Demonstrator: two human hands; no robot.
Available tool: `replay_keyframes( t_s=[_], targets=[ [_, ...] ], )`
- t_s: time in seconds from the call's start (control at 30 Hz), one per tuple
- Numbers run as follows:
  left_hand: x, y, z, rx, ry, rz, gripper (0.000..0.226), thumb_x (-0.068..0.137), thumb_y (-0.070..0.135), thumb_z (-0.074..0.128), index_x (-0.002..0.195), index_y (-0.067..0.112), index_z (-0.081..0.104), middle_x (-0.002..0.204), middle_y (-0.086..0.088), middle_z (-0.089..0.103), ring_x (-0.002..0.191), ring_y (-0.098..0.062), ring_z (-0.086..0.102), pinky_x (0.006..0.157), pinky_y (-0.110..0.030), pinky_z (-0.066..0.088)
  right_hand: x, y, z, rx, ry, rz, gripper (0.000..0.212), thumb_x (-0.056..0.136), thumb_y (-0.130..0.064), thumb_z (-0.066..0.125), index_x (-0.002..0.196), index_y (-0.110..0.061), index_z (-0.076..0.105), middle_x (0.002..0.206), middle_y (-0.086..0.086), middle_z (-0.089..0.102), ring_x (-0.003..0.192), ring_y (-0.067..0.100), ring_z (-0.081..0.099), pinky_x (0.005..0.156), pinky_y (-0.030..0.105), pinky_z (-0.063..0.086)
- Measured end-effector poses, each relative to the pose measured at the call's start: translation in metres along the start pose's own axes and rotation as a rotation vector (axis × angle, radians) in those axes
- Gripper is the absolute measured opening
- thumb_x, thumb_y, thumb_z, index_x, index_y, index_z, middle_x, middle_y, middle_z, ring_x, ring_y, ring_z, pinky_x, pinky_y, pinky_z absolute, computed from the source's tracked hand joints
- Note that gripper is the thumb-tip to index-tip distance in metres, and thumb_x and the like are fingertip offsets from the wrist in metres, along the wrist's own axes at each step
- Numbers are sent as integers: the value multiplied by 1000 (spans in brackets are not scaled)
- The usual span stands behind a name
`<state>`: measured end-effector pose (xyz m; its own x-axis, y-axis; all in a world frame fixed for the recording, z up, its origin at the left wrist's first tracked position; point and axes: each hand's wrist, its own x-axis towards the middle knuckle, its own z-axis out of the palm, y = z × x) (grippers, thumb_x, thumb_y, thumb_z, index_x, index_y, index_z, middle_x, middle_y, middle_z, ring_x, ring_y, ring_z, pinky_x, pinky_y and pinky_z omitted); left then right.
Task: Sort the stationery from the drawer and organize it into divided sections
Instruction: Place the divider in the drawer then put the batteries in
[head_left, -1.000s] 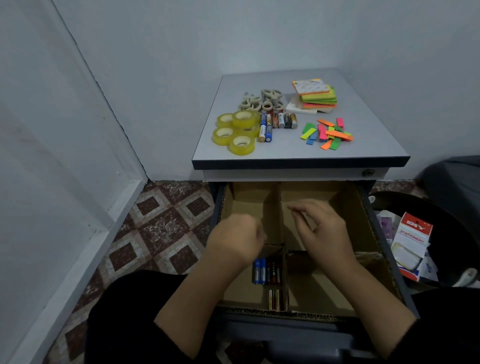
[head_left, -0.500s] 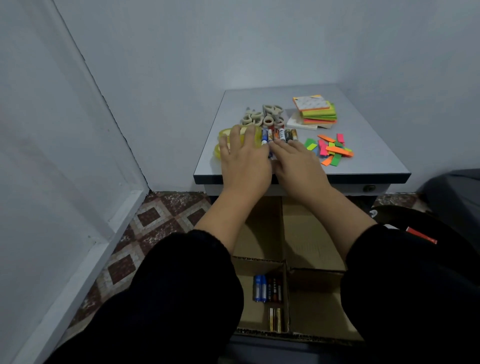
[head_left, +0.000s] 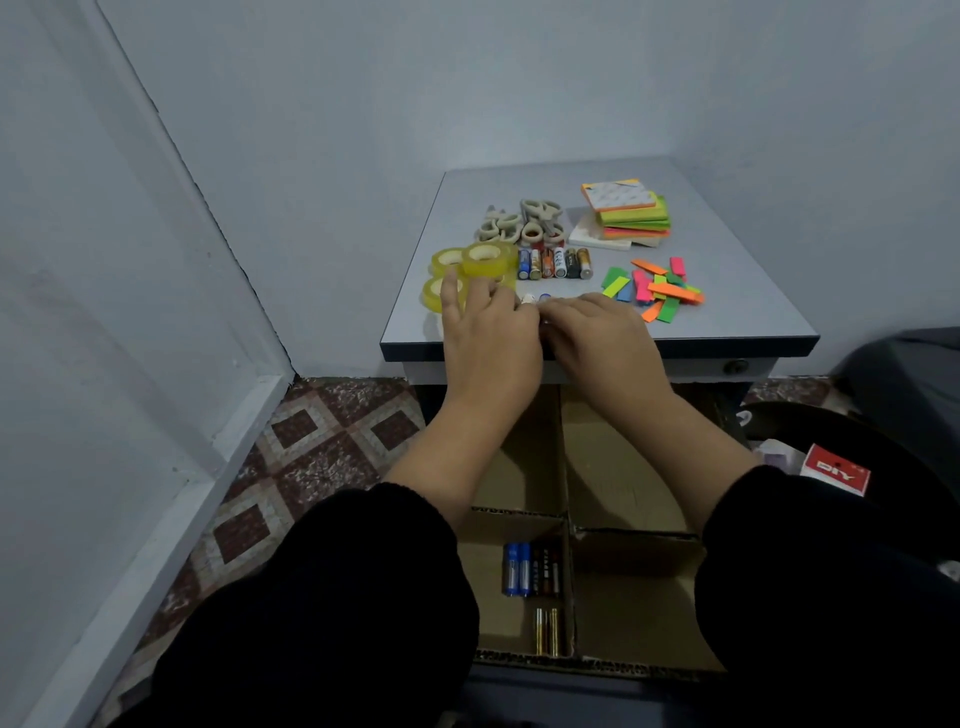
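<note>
Both hands sit over the near edge of the table (head_left: 727, 312), drawn slightly back toward the person since half a second ago, when their fingers lay further in, over the row of batteries (head_left: 554, 263). That row is now uncovered behind the fingers, just right of the tape rolls (head_left: 475, 267).

The left hand (head_left: 485, 332) has its index finger raised over the tape rolls, the other fingers curled toward two batteries (head_left: 535, 299) that peek out between the hands. The right hand (head_left: 597, 332) curls in from the other side, fingertips meeting the left's. The two seem to pinch those batteries together, though which hand truly holds them I cannot tell (the knuckles hide the contact).

Behind the battery row lie the scissors (head_left: 524, 223); to the right of them the sticky notes (head_left: 631, 213), and nearer the table's front the loose coloured tabs (head_left: 657, 291).

Below the table, the open drawer (head_left: 623, 467) carries cardboard dividers; its near-left section holds sorted batteries (head_left: 530, 569), as before. Right of the drawer stands a red DIY box (head_left: 835, 470).
</note>
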<state>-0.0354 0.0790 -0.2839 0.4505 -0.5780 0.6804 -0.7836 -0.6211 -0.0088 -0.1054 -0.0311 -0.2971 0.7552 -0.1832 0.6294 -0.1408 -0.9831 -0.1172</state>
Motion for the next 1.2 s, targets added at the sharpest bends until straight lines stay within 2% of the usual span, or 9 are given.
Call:
replay_keyframes(
  t_s=[0.1, 0.27, 0.5, 0.63, 0.73, 0.8, 0.9, 1.1, 1.2],
  targets=[
    [-2, 0, -2, -2, 25, 2, 9, 82, 14, 64, 81, 13, 73, 84, -6, 69, 97, -30, 57, 107, -52, 28, -1, -1, -3, 18, 35, 5, 20, 88, -17, 62, 104, -9, 69, 96, 9, 72, 90, 27, 65, 78, 39, 48],
    [-8, -1, -5, -16, 21, -35, 8, 82, 18, 65, 82, 14, 71, 84, -5, 68, 95, -29, 57, 98, -48, 35, -6, 1, -4, 51, -4, -41, 30, 88, -24, 59, 114, -11, 67, 112, 9, 70, 100, 26, 65, 82, 43, 52],
    [-16, 2, -13, -86, -17, -40, 5, 82, 7, 63, 84, 9, 67, 80, -8, 61, 74, -29, 56, 63, -32, 29, -14, -6, -11, 97, 46, -87, 20, 87, -17, 60, 100, -5, 70, 92, 10, 72, 82, 25, 67, 71, 34, 51],
    [-22, 7, -29, -255, -241, -216, 19, 91, 12, 51, 107, 8, 60, 102, -9, 55, 90, -26, 53, 68, -34, 37, -26, -14, -18, 117, 128, -87, 20, 88, -16, 61, 102, -4, 70, 91, 10, 72, 81, 22, 67, 72, 28, 51],
    [-42, 0, -44, -498, -384, -384, 26, 90, 18, 55, 115, 13, 60, 98, 0, 55, 79, -12, 54, 63, -24, 40, -48, -24, -29, 187, 134, -58, 29, 88, -22, 58, 108, -4, 68, 96, 9, 72, 87, 19, 68, 78, 24, 50],
    [-64, -7, -52, -754, -508, -514, 31, 91, 14, 57, 122, 15, 60, 87, 6, 58, 69, -3, 53, 59, -16, 42, -68, -31, -35, 235, 59, -58, 31, 89, -25, 57, 112, -7, 67, 101, 7, 71, 92, 16, 68, 84, 22, 48],
    [-92, -24, -52, -1021, -601, -731, 27, 91, 8, 57, 117, 14, 62, 82, -5, 64, 67, -9, 57, 59, -19, 50, -94, -44, -42, 286, -65, -104, 34, 89, -32, 52, 111, -12, 68, 101, 1, 72, 92, 10, 67, 84, 23, 52],
    [-120, -39, -39, -1268, -550, -1031, 22, 90, 0, 56, 108, 7, 67, 88, -11, 66, 68, -15, 60, 63, -25, 53, -118, -77, -24, 178, -573, -338, 34, 88, -34, 37, 86, -15, 65, 77, 3, 67, 71, 24, 65, 62, 36, 54],
    [-119, -39, -36, -1362, -508, -1079, 23, 90, -4, 52, 103, 9, 67, 90, -12, 65, 69, -16, 59, 61, -24, 54, -115, -94, -10, -30, -794, -481, 19, 92, -17, 43, 94, -10, 61, 93, 11, 66, 84, 32, 63, 66, 36, 45]
  ],
)
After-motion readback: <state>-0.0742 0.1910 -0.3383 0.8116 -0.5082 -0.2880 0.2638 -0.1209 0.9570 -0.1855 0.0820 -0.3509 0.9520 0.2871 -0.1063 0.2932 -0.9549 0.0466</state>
